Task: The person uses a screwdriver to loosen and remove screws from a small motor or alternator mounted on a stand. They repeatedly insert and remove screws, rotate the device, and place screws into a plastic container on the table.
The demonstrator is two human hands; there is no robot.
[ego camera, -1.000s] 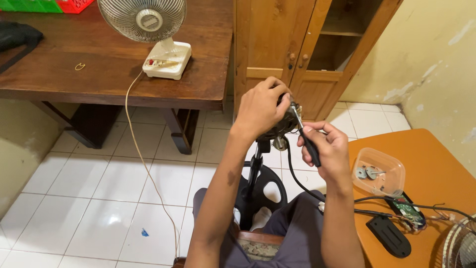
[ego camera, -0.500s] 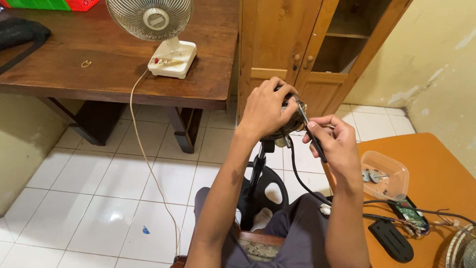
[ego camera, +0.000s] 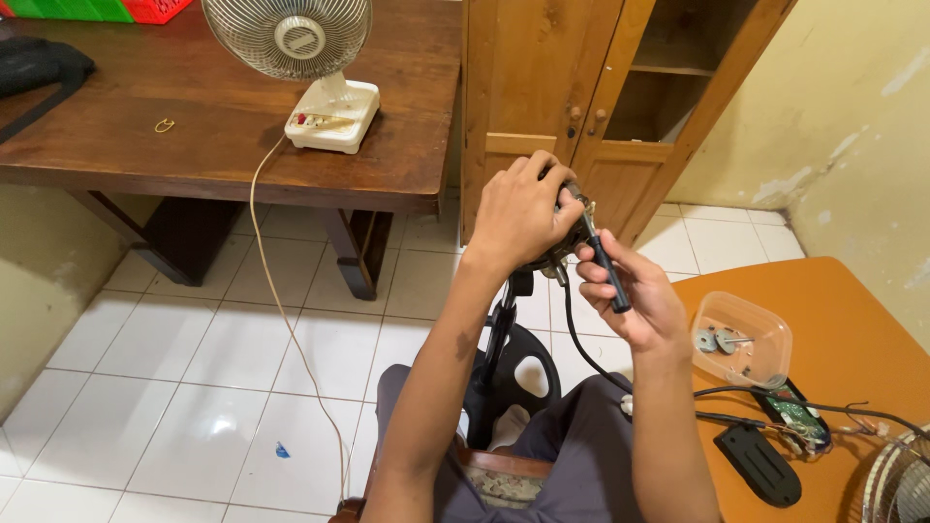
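Observation:
My left hand is wrapped over a dark fan motor unit held up in front of me, atop a black stand that runs down between my knees. My right hand grips a black-handled screwdriver, its tip pressed against the top of the motor beside my left fingers. A black cable hangs from the motor toward my lap. Most of the motor is hidden under my left hand.
A white desk fan with its cord stands on a brown wooden table ahead. A wooden cabinet stands behind. On the orange table at right lie a clear plastic tub of small parts, a circuit board, a black cover.
The view has shifted slightly. Both hands stay on the motor, and the screwdriver remains at its top with only a small change of angle.

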